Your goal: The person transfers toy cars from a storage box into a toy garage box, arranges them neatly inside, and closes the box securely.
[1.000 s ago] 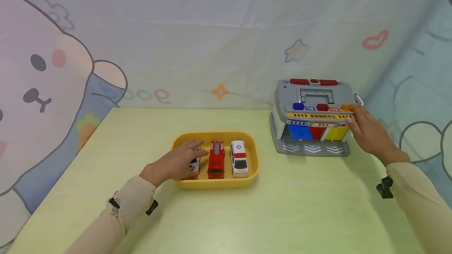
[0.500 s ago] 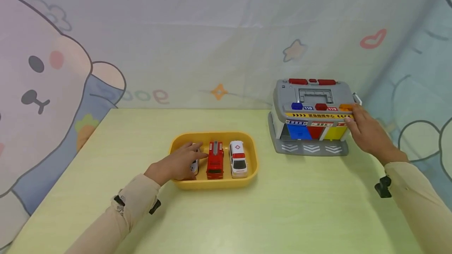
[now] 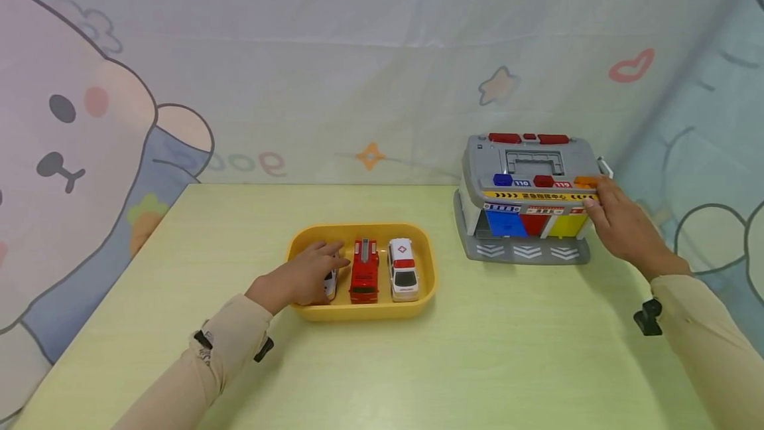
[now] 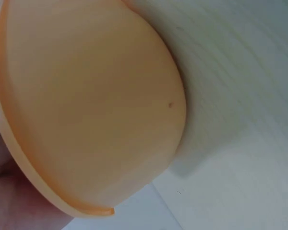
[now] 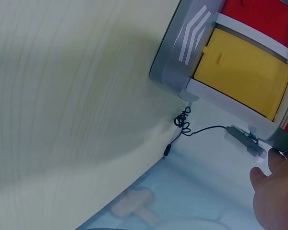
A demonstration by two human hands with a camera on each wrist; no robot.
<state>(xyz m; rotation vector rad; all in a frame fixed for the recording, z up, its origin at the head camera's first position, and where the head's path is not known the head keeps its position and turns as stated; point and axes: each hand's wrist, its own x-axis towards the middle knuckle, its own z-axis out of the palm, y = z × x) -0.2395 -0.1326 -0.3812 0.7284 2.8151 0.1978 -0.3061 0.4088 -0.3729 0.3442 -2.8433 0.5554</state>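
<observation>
- As the left hand (image 3: 304,275) reaches into the yellow tray (image 3: 358,312), the white car (image 3: 331,284) lies at its 3 o'clock, partly covered by the fingers, toward the tray's 9 o'clock end.
- Whether this hand grasps the car cannot be told, because the hand hides most of it; one fingertip points to 3 o'clock, near the red fire truck (image 3: 364,274).
- Beyond that truck, farther out at 3 o'clock, stands the ambulance (image 3: 404,272) in the same tray.
- Unclenched, the right hand (image 3: 629,227) rests on the toy station (image 3: 525,196) at its 4 o'clock roof corner, beside the orange light (image 3: 585,182), with the thumb lower by the front edge.
- From the right hand, most of the station lies between 9 and 10 o'clock, its yellow door (image 3: 567,226) at 9.
- Tray and station both stand on the desk (image 3: 477,357).
- At 4 o'clock in the right wrist view the hand appears again, just below a grey stick (image 5: 244,140) on a black cord (image 5: 182,118).
- Compared with one second earlier, the left wrist has edged toward 3 o'clock; the right hand, station, fire truck and ambulance look unmoved.
</observation>
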